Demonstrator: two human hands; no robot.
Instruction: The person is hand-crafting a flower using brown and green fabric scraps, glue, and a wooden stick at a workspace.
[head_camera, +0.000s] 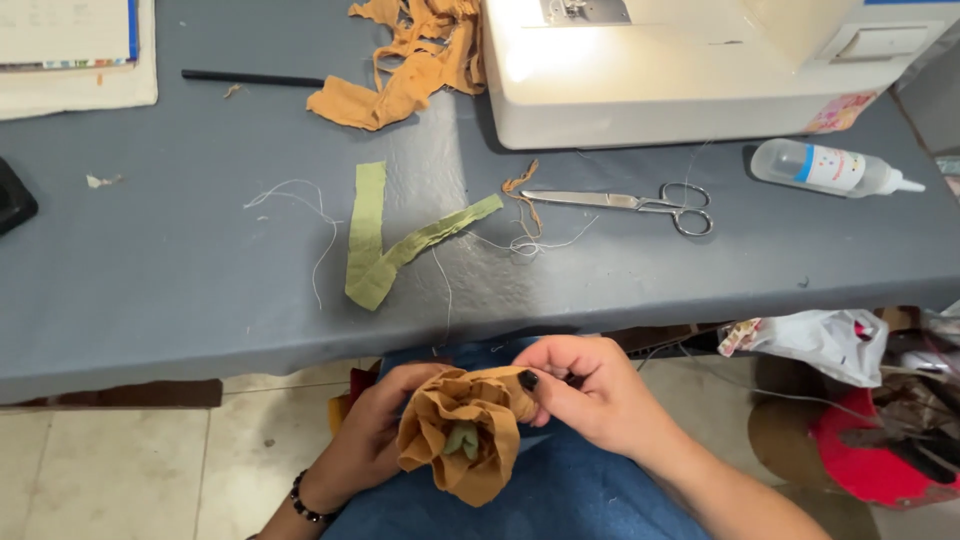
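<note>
Over my lap I hold a mustard-brown fabric flower (465, 432) with a small green centre. My left hand (372, 430) cups it from the left and below. My right hand (590, 385) pinches its upper right edge, thumb on the cloth. A green fabric strip (385, 235) folded in a V lies on the grey table (150, 270) just beyond my hands. Steel scissors (630, 203) lie shut to its right, with loose white thread around them.
A white sewing machine (690, 70) stands at the back right with mustard fabric scraps (405, 65) beside it. A clear glue bottle (830, 168) lies at the right. A black stick (250, 78) and papers (70, 50) lie back left. Bags and a red object (870, 450) sit on the floor at right.
</note>
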